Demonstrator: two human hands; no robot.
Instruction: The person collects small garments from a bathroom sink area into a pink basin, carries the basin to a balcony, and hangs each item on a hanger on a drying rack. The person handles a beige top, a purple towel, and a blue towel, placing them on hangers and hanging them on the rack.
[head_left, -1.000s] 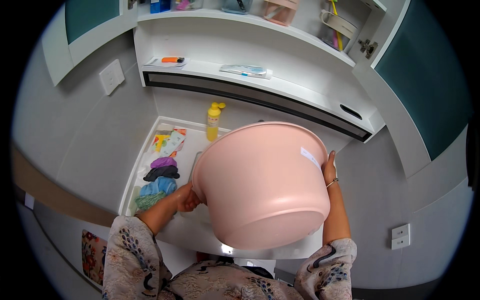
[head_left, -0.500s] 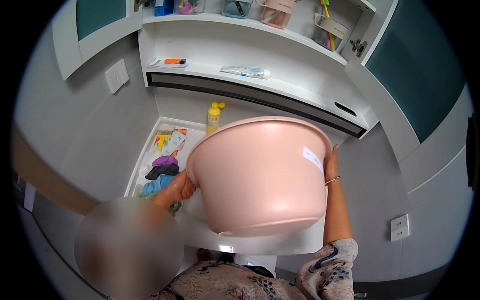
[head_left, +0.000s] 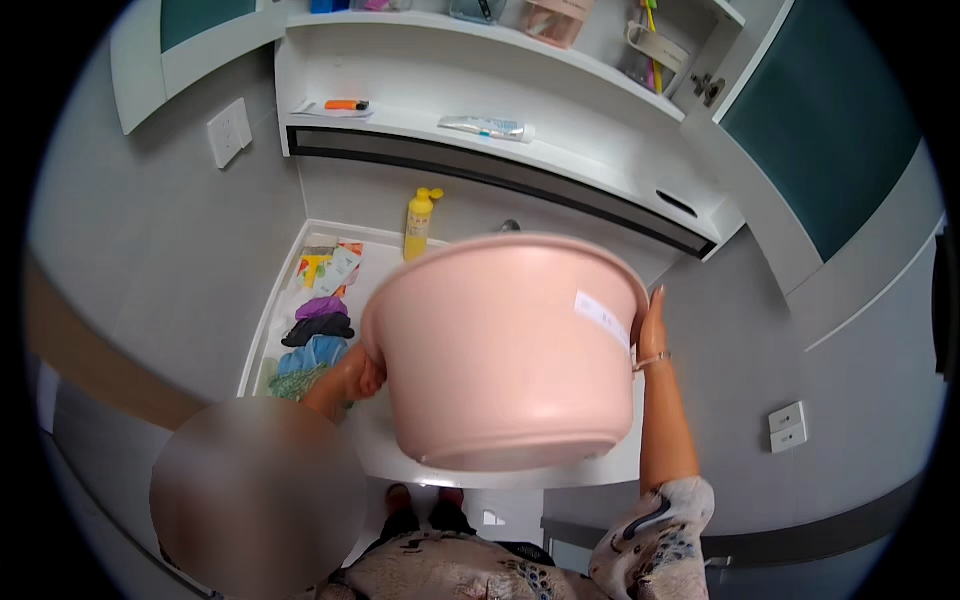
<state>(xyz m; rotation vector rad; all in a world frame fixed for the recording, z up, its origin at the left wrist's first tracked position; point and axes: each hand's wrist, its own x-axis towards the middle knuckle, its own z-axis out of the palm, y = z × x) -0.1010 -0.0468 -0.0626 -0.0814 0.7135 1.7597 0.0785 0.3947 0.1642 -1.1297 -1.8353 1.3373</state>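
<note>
Hands gripped a pink basin [head_left: 500, 350] by its rim, left hand [head_left: 362, 372] on the left side, right hand [head_left: 652, 325] on the right, holding it tilted above the white sink [head_left: 400, 450]. Behind it stood a yellow bottle [head_left: 420, 222]; folded cloths [head_left: 315, 335] lay left.

White rectangular label [head_left: 602, 318] stuck on the pink basin's [head_left: 500, 350] outer wall, right side. Yellow bottle [head_left: 419, 224] upright at the counter's back. White tube [head_left: 486, 127] lying on the lower shelf. Colourful sachets [head_left: 328, 266] lying flat left of the bottle.
</note>
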